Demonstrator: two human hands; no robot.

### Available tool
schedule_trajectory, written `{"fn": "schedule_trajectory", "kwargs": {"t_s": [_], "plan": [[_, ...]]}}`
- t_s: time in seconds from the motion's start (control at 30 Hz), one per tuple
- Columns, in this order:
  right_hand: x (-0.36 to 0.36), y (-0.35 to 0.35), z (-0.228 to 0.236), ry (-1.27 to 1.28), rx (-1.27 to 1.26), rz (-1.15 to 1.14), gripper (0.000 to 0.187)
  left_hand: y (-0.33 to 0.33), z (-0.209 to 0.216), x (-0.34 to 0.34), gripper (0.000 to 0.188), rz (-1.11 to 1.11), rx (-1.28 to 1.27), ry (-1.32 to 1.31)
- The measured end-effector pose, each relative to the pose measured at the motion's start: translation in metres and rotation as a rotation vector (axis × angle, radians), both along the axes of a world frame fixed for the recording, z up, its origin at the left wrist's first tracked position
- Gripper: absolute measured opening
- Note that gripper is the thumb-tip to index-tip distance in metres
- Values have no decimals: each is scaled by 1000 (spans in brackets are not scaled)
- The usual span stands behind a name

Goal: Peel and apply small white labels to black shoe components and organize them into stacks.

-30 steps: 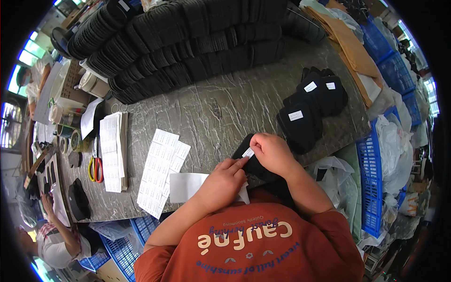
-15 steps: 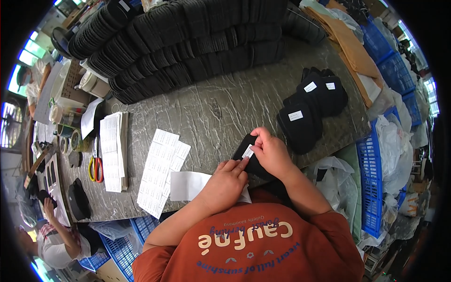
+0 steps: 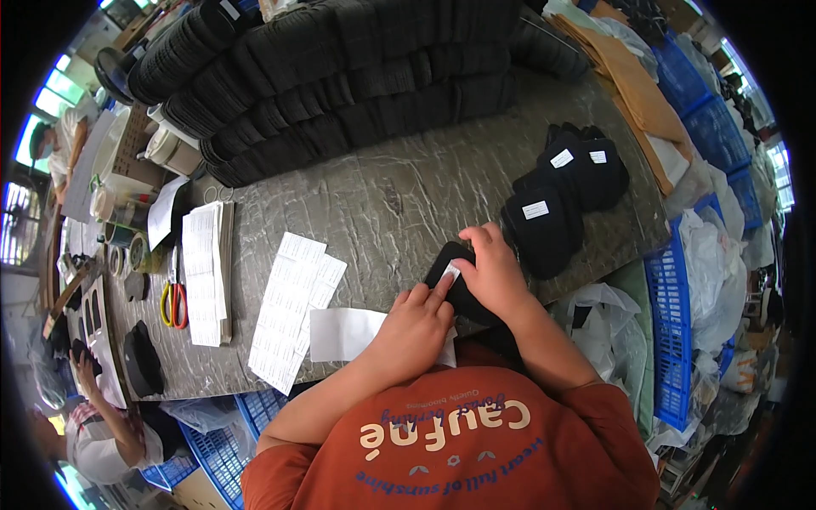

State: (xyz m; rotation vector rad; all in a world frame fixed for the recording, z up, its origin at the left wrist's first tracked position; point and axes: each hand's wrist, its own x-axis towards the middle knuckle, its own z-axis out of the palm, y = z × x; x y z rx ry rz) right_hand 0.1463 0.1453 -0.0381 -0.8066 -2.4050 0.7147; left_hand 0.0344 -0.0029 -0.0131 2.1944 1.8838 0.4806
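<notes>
A black fabric pad with rounded ends lies at the table's front edge, a small white label on its upper part. My left hand rests over the pad's left side, its index finger stretched onto the label and the other fingers bent beside it. With its thumb beside the label, my right hand is at the pad's right side, its index finger raised apart from the thumb. My hands cover part of the pad. White backing paper lies partly under my left forearm. Left of it are printed label sheets.
Labelled black pads overlap at the right. Long stacked rows of black pads line the table's back. A paper stack and scissors lie left. Blue crates stand right. Another person's hand holds something dark at far left.
My left index finger has moved forward onto the label. My right index finger has lifted away from the pad's far edge, and its thumb has shifted slightly along the label.
</notes>
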Motion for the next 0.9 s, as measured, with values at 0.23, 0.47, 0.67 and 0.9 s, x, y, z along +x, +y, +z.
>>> {"fn": "schedule_trajectory", "kwargs": {"t_s": [0.23, 0.47, 0.67, 0.9], "plan": [[9, 5, -14, 53, -173, -76, 18, 8, -6, -7, 12, 23, 9, -57], [11, 1, -11, 101, -271, -92, 17, -7, -13, -16, 11, 18, 101, -199], [10, -3, -18, 97, -174, -95, 18, -18, -13, -15, 12, 54, 114, -340], [10, -8, -19, 139, -164, -230, 16, -19, -14, -13, 12, 53, 134, -332]]}}
